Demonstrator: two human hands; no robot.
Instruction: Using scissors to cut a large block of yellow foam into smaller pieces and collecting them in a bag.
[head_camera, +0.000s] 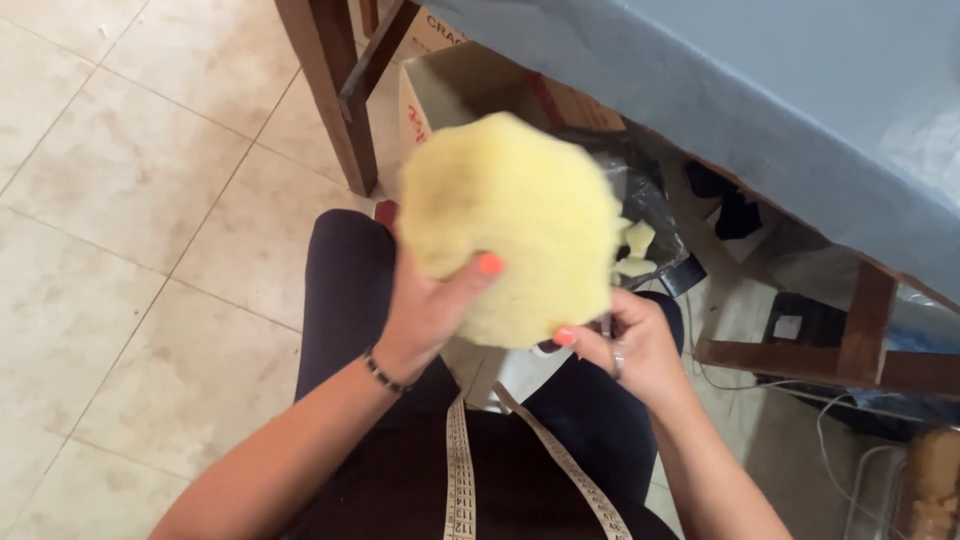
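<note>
1. A pale yellow foam piece (515, 225), soft and fuzzy-edged with a rough many-sided round outline, is held up over the person's lap, in front of the table's edge.
2. The left hand (430, 305) grips its lower left rim, thumb pressed across the front face, orange-painted nail showing, and a beaded bracelet (385, 375) on the wrist.
3. The right hand (625, 345) pinches the bottom right rim, fingers curled under, a ring on one finger; so both hands are closed on the foam, a little apart from each other.
4. Small yellow foam scraps (635, 250) lie just beyond it on a crinkled dark plastic bag (640, 200).
5. A cream measuring tape (460, 470) hangs in two strips down the dark clothing.
6. Behind stands an open cardboard box (450, 85), beside a dark wooden table leg (335, 95).
7. A smooth blue-grey cloth (780, 100) covers the table above.
8. Glossy beige floor tiles (120, 200) spread out to the left.
</note>
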